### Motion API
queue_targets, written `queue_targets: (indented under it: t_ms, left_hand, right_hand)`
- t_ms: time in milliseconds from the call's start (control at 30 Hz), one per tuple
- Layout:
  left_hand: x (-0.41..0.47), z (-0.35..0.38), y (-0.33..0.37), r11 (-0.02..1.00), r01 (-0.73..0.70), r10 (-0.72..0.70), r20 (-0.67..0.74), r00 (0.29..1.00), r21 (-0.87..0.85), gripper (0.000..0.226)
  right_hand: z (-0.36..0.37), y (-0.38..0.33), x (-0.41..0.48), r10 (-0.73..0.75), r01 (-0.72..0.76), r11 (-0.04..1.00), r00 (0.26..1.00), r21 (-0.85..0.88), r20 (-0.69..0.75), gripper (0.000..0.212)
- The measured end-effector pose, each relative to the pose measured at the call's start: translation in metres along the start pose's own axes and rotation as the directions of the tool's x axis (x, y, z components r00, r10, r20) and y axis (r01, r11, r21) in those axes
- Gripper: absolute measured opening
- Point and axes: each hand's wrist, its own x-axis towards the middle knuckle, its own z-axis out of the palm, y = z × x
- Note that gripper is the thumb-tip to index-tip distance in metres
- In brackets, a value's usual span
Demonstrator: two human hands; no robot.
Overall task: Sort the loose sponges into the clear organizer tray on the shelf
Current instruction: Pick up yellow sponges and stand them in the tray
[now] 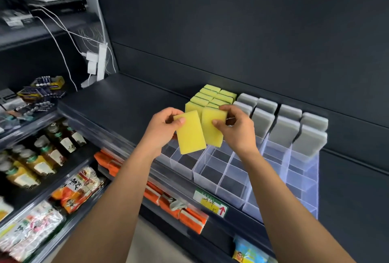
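Note:
My left hand [163, 129] pinches a yellow sponge [191, 136] by its top end, above the clear organizer tray [221, 178]. Beside it, my right hand [235, 128] grips a second yellow sponge [212, 126], fingers over its top and thumb on its face. Both sponges hang upright over the tray's front compartments, which hold nothing. Behind them, several yellow-and-green sponges [210, 96] stand packed in the tray's back left rows. Several grey sponges [284, 128] stand in the back right rows.
The tray sits on a dark shelf [126, 102] against a dark back panel. A price label [210, 202] is on the shelf edge. Lower shelves hold orange packs [189, 216], bottles [52, 153] and snack bags. A power strip [101, 60] with cables hangs at left.

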Motion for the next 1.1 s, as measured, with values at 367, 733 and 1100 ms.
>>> queue_targets:
  t_ms: [367, 733, 1100]
  left_hand:
    - [0.068, -0.026, -0.004, 1.0, -0.001, 0.0, 0.122, 0.993, 0.011, 0.013]
    - [0.108, -0.032, -0.001, 0.989, -0.146, 0.134, 0.221, 0.966, 0.037, 0.02]
    - [0.119, -0.025, -0.004, 0.91, -0.387, 0.337, 0.277, 0.9, 0.149, 0.025]
  right_hand:
    - [0.03, 0.006, 0.04, 0.15, -0.149, 0.972, 0.989, -0.18, -0.01, 0.03]
    - [0.048, 0.012, 0.04, 0.142, -0.203, 0.948, 0.959, -0.244, -0.246, 0.023]
    - [0.062, 0.019, 0.011, -0.065, -0.004, 0.913, 0.986, -0.408, -0.155, 0.02]
